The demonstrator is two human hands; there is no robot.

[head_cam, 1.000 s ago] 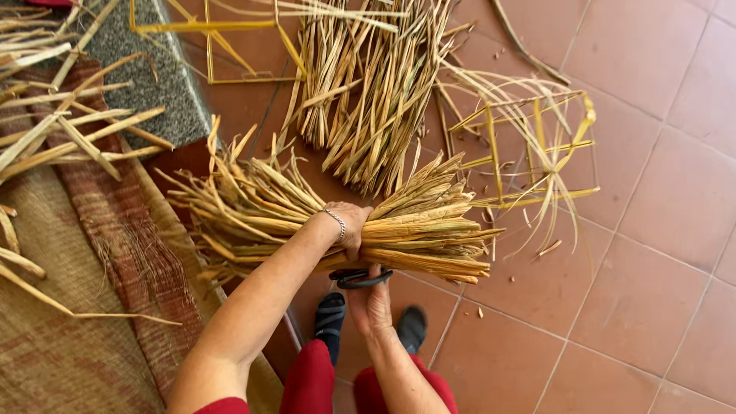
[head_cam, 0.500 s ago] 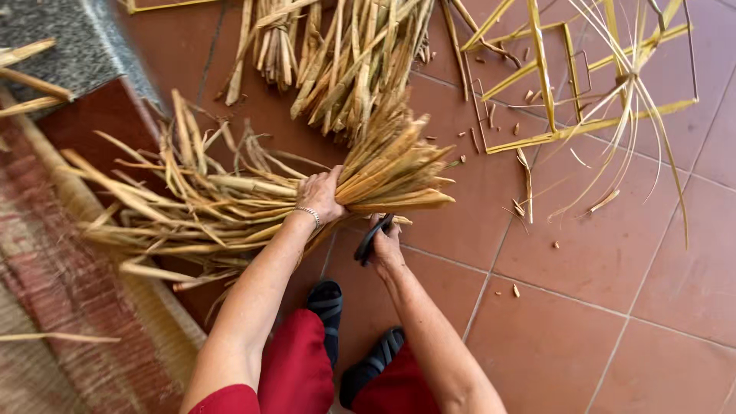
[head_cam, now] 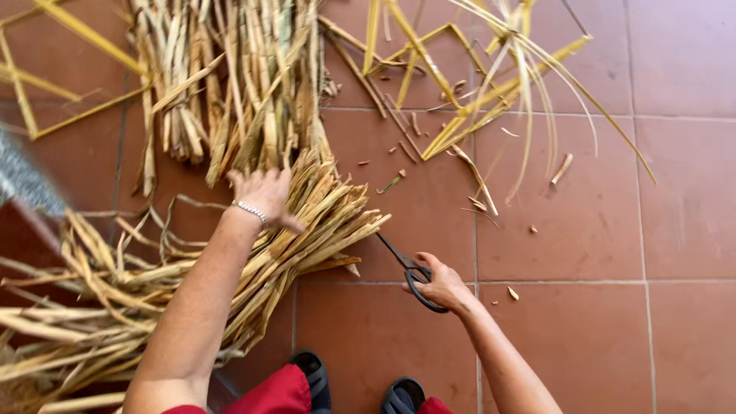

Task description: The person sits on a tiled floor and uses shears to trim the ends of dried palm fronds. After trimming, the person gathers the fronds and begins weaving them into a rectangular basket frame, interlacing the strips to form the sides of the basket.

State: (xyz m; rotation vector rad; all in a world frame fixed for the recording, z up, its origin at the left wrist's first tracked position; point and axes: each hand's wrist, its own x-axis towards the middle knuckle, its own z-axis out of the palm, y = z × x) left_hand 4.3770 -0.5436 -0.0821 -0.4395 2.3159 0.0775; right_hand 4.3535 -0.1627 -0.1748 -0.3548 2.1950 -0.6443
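My left hand (head_cam: 264, 195), with a silver bracelet at the wrist, presses down on a thick bundle of dried straw-coloured reed strips (head_cam: 307, 230) lying slantwise on the red tile floor. Its cut ends point to the upper right. My right hand (head_cam: 445, 285) grips black scissors (head_cam: 405, 264) by the loops, and the blades point up-left at the bundle's cut ends, close to them. Whether the blades touch the strips cannot be made out.
A second heap of dried reeds (head_cam: 238, 84) lies beyond the bundle. Loose yellow-green strips (head_cam: 491, 84) spread at upper right, with small cut scraps (head_cam: 475, 203) on the tiles. My dark sandals (head_cam: 314, 379) and red trouser legs show at the bottom. A grey mat edge (head_cam: 23, 180) lies left.
The view has shifted and the bundle now lies more slantwise, ends up-right. My right hand has swung the scissors out toward the bundle's cut ends; the left hand stays on the bundle.
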